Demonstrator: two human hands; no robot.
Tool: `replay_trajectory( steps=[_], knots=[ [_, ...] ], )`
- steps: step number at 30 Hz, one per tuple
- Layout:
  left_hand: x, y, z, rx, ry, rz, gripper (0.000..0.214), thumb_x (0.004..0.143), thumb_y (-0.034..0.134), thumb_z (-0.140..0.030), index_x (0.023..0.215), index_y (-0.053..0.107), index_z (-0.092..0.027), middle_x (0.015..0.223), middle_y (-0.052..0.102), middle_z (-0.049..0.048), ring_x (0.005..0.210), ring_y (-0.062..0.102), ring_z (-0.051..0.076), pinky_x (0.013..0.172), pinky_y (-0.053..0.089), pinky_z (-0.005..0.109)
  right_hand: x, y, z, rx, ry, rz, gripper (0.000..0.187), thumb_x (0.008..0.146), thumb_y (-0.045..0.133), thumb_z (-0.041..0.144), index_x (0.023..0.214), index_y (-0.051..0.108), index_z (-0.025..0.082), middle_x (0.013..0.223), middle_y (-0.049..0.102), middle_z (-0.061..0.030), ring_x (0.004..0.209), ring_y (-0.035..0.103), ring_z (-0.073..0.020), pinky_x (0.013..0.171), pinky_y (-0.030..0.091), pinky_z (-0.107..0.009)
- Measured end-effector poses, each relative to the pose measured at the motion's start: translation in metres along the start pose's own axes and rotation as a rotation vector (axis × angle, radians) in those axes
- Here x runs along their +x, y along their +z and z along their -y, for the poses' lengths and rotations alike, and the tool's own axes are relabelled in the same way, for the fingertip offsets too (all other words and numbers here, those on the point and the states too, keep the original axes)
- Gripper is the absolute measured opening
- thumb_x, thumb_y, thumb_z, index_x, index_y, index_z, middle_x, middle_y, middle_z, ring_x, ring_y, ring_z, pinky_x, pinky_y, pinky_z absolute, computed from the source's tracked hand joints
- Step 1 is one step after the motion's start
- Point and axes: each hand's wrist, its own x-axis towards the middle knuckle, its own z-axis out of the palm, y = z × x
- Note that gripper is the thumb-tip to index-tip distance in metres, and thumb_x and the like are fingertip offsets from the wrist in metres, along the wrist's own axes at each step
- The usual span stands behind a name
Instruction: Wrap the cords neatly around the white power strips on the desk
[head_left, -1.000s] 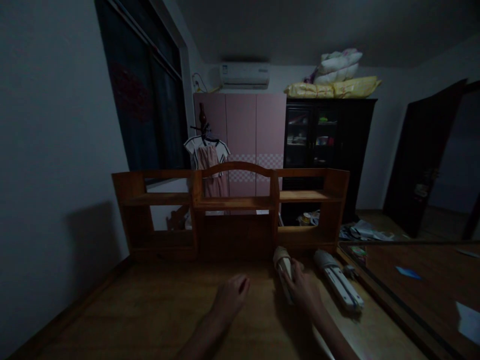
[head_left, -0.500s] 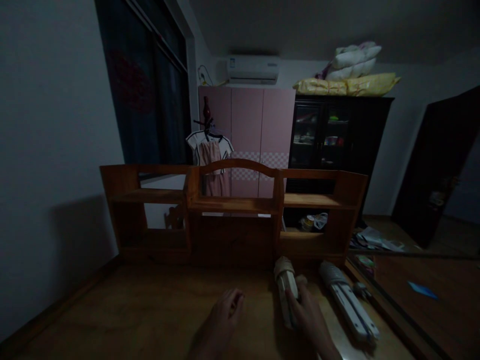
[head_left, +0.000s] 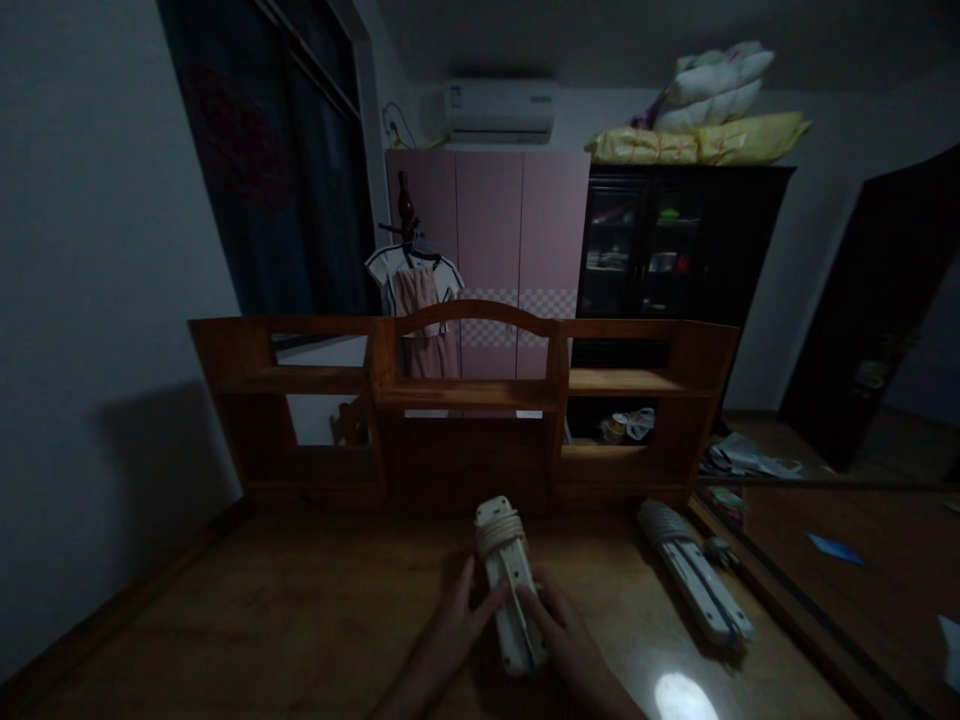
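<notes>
A white power strip (head_left: 511,572), its cord wound round the far end, is tilted over the wooden desktop in front of me. My left hand (head_left: 463,618) grips its left side with the thumb on top. On the other side, my right hand (head_left: 564,628) holds it the same way, thumb across the upper face. Most of the fingers are hidden beneath the strip. A second power strip (head_left: 703,588), with a grey cord wrapped at its far end, lies to the right on the desktop. Its plug (head_left: 720,552) rests alongside.
A wooden shelf unit (head_left: 465,395) spans the back of the desktop (head_left: 300,600). The wall (head_left: 90,300) borders the left side. Beyond the right edge is a lower brown surface with a blue packet (head_left: 834,548). Farther back stand a pink wardrobe (head_left: 487,220) and a dark cabinet (head_left: 727,250).
The power strip has moved left, to the middle, in my right hand. My left hand, formerly apart from it, now grips it too. The second strip stays put on the desktop.
</notes>
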Motion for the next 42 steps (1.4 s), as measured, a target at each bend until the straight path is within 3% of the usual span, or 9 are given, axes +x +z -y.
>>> replay_trajectory(
  steps=[3, 7, 13, 18, 21, 28, 35, 39, 42],
  knots=[
    [-0.004, 0.005, -0.002, -0.166, 0.039, 0.124, 0.095, 0.076, 0.069, -0.05, 0.147, 0.015, -0.015, 0.14, 0.043, 0.0202, 0.125, 0.048, 0.028, 0.103, 0.04, 0.038, -0.003, 0.001, -0.001, -0.031, -0.036, 0.036, 0.042, 0.095, 0.044, 0.046, 0.125, 0.05, 0.018, 0.122, 0.057, -0.0098, 0.112, 0.055, -0.0221, 0.096, 0.042, -0.034],
    [-0.007, 0.007, -0.005, -0.264, 0.111, 0.24, 0.086, 0.074, 0.074, -0.039, 0.139, 0.023, -0.015, 0.138, 0.044, 0.0211, 0.125, 0.048, 0.027, 0.105, 0.039, 0.038, -0.009, -0.003, 0.0, -0.251, -0.119, 0.047, 0.042, 0.095, 0.045, 0.045, 0.128, 0.048, 0.019, 0.122, 0.058, -0.011, 0.111, 0.056, -0.0226, 0.096, 0.042, -0.034],
    [-0.001, 0.005, 0.002, -0.261, 0.125, 0.266, 0.099, 0.064, 0.081, -0.043, 0.139, 0.021, -0.017, 0.132, 0.049, 0.0215, 0.118, 0.053, 0.031, 0.098, 0.045, 0.041, -0.012, -0.002, 0.01, -0.38, -0.138, 0.048, 0.046, 0.093, 0.048, 0.044, 0.132, 0.045, 0.02, 0.122, 0.059, -0.0122, 0.106, 0.058, -0.0226, 0.091, 0.045, -0.031],
    [0.001, 0.003, 0.001, -0.24, 0.059, 0.222, 0.072, 0.064, 0.077, -0.052, 0.118, 0.05, -0.013, 0.125, 0.056, 0.0207, 0.11, 0.058, 0.031, 0.092, 0.048, 0.038, -0.012, 0.0, 0.014, -0.44, -0.123, 0.115, 0.053, 0.089, 0.054, 0.042, 0.136, 0.043, 0.022, 0.101, 0.067, -0.0063, 0.081, 0.063, -0.0173, 0.072, 0.047, -0.024],
    [-0.003, 0.001, -0.004, -0.221, 0.019, 0.215, 0.064, 0.069, 0.073, -0.052, 0.114, 0.053, -0.011, 0.12, 0.058, 0.0202, 0.108, 0.059, 0.03, 0.091, 0.048, 0.037, -0.013, -0.004, 0.014, -0.521, -0.113, 0.167, 0.058, 0.086, 0.057, 0.045, 0.138, 0.042, 0.023, 0.089, 0.067, -0.0031, 0.073, 0.061, -0.0157, 0.064, 0.043, -0.023],
    [-0.005, 0.001, -0.002, -0.111, 0.044, 0.163, 0.082, 0.069, 0.071, -0.056, 0.131, 0.041, -0.01, 0.123, 0.056, 0.02, 0.112, 0.056, 0.03, 0.09, 0.049, 0.035, -0.013, -0.009, 0.023, -0.531, -0.124, 0.146, 0.04, 0.097, 0.038, 0.046, 0.129, 0.051, 0.025, 0.086, 0.067, -0.0021, 0.075, 0.061, -0.0152, 0.068, 0.042, -0.023],
    [-0.004, 0.0, 0.001, -0.021, 0.122, 0.164, 0.079, 0.074, 0.068, -0.054, 0.134, 0.038, -0.013, 0.125, 0.055, 0.0173, 0.115, 0.054, 0.028, 0.096, 0.045, 0.036, -0.009, -0.01, 0.015, -0.541, -0.162, 0.106, 0.043, 0.099, 0.03, 0.045, 0.089, 0.062, 0.019, 0.083, 0.066, -0.0033, 0.075, 0.061, -0.0167, 0.072, 0.041, -0.025],
    [0.0, -0.005, 0.001, -0.013, 0.199, 0.22, 0.095, 0.073, 0.072, -0.047, 0.145, 0.018, -0.018, 0.135, 0.048, 0.0161, 0.119, 0.052, 0.025, 0.099, 0.043, 0.034, -0.003, -0.016, 0.011, -0.571, -0.17, 0.044, 0.049, 0.099, 0.028, 0.047, 0.082, 0.062, 0.017, 0.079, 0.066, -0.005, 0.074, 0.062, -0.0178, 0.07, 0.04, -0.025],
    [0.004, -0.008, 0.002, -0.006, 0.107, 0.162, 0.106, 0.074, 0.07, -0.049, 0.148, 0.001, -0.017, 0.124, 0.054, 0.0181, 0.102, 0.062, 0.024, 0.086, 0.049, 0.035, 0.001, -0.021, 0.009, -0.572, -0.167, 0.011, 0.057, 0.099, 0.023, 0.051, 0.086, 0.066, 0.016, 0.081, 0.068, -0.0075, 0.076, 0.063, -0.0192, 0.072, 0.042, -0.026]
  ],
)
